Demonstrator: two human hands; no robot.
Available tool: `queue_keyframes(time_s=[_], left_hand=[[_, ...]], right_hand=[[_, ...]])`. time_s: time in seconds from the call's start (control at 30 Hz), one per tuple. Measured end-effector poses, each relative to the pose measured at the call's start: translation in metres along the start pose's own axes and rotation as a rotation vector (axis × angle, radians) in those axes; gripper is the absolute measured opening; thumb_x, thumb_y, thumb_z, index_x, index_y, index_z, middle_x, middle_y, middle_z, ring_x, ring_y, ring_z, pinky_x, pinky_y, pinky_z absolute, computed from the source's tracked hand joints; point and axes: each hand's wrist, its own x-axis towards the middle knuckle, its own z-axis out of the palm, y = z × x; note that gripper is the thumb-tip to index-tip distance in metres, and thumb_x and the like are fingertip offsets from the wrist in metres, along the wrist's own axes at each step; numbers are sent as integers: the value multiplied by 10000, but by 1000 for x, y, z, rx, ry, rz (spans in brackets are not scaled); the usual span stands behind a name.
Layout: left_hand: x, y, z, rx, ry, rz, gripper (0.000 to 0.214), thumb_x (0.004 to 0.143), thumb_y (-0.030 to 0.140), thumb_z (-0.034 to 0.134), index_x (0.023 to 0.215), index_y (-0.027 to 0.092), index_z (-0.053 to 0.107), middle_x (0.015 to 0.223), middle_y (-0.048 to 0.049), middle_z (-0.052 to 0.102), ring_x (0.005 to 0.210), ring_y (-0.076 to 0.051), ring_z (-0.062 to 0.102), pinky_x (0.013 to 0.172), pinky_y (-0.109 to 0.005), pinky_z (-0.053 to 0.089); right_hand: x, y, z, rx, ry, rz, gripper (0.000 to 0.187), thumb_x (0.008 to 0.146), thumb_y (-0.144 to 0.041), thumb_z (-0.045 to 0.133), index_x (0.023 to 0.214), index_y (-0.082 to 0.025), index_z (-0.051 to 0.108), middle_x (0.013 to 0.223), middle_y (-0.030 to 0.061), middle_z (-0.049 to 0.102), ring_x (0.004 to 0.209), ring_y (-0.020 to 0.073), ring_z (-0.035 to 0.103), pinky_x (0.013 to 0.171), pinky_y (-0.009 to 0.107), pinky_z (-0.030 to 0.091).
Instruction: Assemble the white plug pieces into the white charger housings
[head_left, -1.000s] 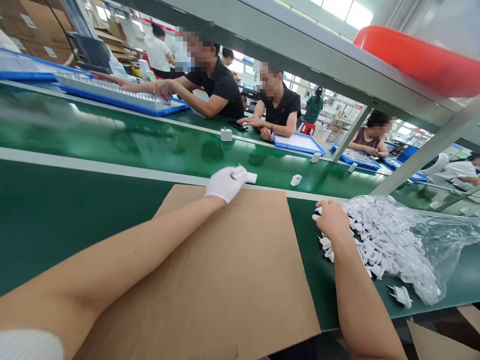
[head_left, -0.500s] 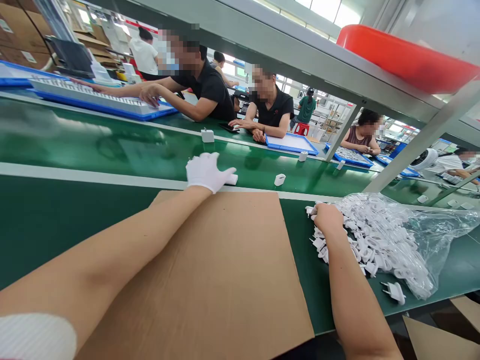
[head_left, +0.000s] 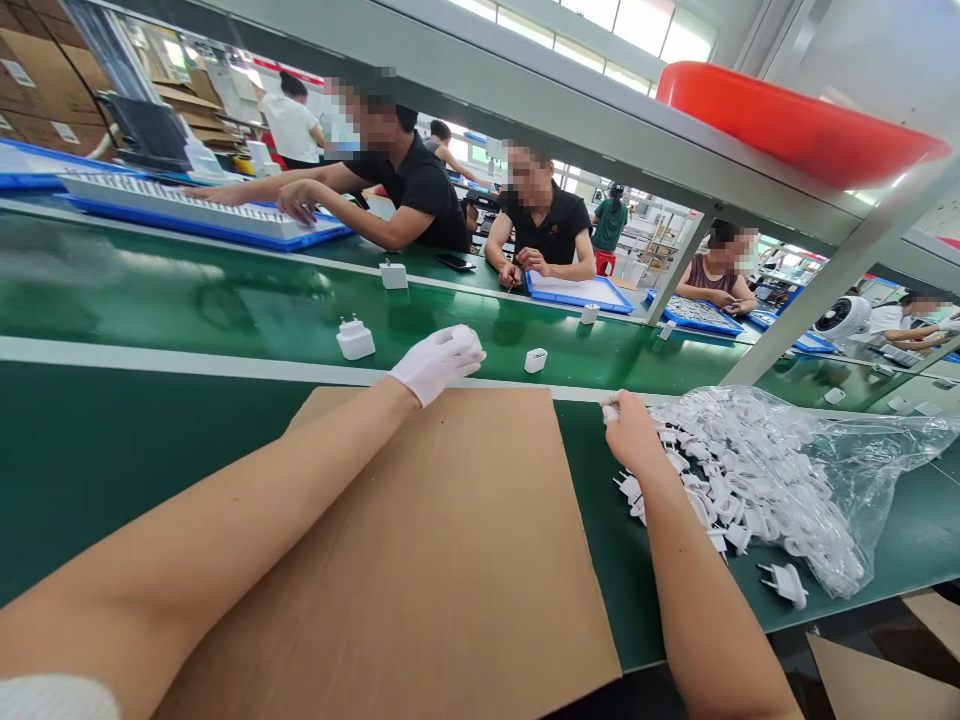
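My left hand, in a white glove, is closed around a white charger body at the near edge of the green belt; the fingers hide most of it. Behind it on the belt stands a white charger with two pins upward. Another small white charger body lies on the belt to the right of this hand. My right hand pinches a small white plug piece, partly hidden by the fingers. Beside it a heap of white plug pieces spills from a clear plastic bag.
A cardboard sheet covers the bench before me. One loose plug piece lies near the front edge. Co-workers sit across the green belt with blue trays. A red basin rests on the overhead shelf.
My left hand's spread fingers have moved right and closed on the charger body, uncovering the pinned charger. My right hand has drawn slightly left from the heap with a plug piece. Belt items shifted left.
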Motion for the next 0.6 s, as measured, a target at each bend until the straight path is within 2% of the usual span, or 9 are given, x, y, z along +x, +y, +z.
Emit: queue_keyframes(time_s=[0.1, 0.17, 0.27, 0.33, 0.43, 0.53, 0.6], left_hand=[[-19, 5, 12, -456, -44, -131, 210, 852, 269, 747, 1020, 200, 643, 1035, -79, 704, 1077, -235, 711, 969, -388, 606], [-29, 3, 20, -534, -40, -218, 135, 889, 168, 682, 1019, 179, 645, 1055, -97, 709, 1065, -211, 715, 973, -349, 614], [-41, -10, 29, -574, -75, -292, 227, 850, 24, 633, 1033, 157, 651, 1048, -77, 713, 1054, -171, 713, 999, -295, 597], [-46, -22, 31, -534, -116, -281, 269, 795, 28, 704, 1031, 153, 671, 1012, -62, 715, 1044, -177, 711, 988, -298, 589], [-49, -35, 32, -319, -148, -189, 452, 669, 193, 905, 1080, 153, 722, 963, -59, 721, 1000, -211, 698, 930, -336, 569], [-52, -37, 33, -68, -152, -43, 692, 531, 405, 993, 1135, 170, 750, 1049, -82, 749, 1048, -256, 673, 975, -393, 518], [-56, -36, 35, 41, -178, 12, 727, 511, 493, 981, 1121, 169, 754, 1124, -105, 755, 1096, -291, 664, 1020, -436, 494]], right_hand=[[-3, -8, 17, 439, -163, -6, 236, 922, -186, 532, 1154, -204, 571, 1077, 67, 648, 817, 173, 678, 717, 311, 558], [-6, -14, 27, 580, -277, -6, 230, 874, -213, 609, 1103, -204, 591, 1004, 38, 641, 733, 142, 636, 669, 289, 546], [-11, -20, 37, 603, -363, -8, 307, 796, -187, 666, 1099, -210, 631, 941, 10, 625, 712, 122, 585, 654, 268, 527], [-13, -21, 40, 588, -403, 5, 454, 733, -141, 680, 1176, -231, 639, 925, -3, 606, 726, 124, 582, 642, 257, 516], [-15, -19, 47, 596, -436, 13, 604, 650, -87, 698, 1227, -244, 617, 951, 4, 598, 807, 150, 621, 669, 267, 531], [-15, -19, 55, 619, -352, -71, 556, 645, -100, 722, 1159, -239, 561, 1019, 11, 589, 914, 174, 662, 786, 328, 578], [-16, -20, 59, 578, -250, -204, 489, 662, -101, 710, 1098, -242, 541, 1106, 21, 561, 1013, 185, 671, 885, 371, 582]])
